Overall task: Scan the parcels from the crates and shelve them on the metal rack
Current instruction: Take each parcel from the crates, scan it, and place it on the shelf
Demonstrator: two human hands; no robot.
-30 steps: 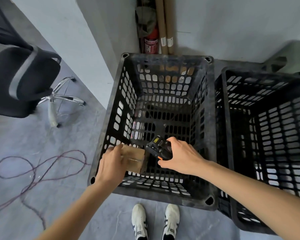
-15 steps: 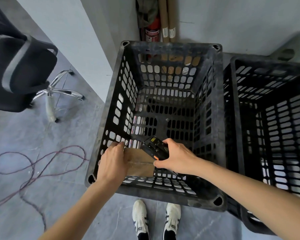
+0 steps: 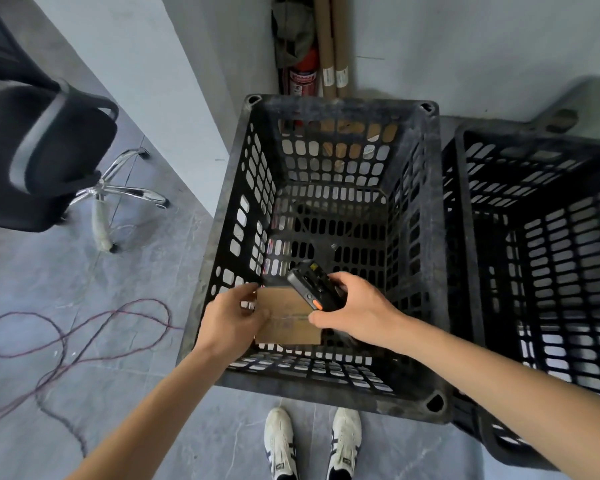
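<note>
My left hand (image 3: 231, 318) grips a small brown cardboard parcel (image 3: 286, 322) by its left edge, holding it over the near side of a black slatted crate (image 3: 326, 109). My right hand (image 3: 355, 308) holds a black handheld scanner (image 3: 309, 284) with an orange side button, tilted just above the parcel's right top corner. A faint printed label shows on the parcel's upper face. A second black crate (image 3: 541, 147) stands to the right. The metal rack is out of view.
A black office chair (image 3: 45, 157) with a chrome base stands at the left. A thin cable (image 3: 80, 337) loops across the grey floor. A red extinguisher (image 3: 303, 76) and cardboard tubes (image 3: 329, 46) lean in the wall corner behind the crate. My white shoes (image 3: 312, 441) stand close to the crate.
The parcel has turned so its broad face points up at the camera. The scanner has tipped closer over the parcel's right corner. The view has shifted slightly.
</note>
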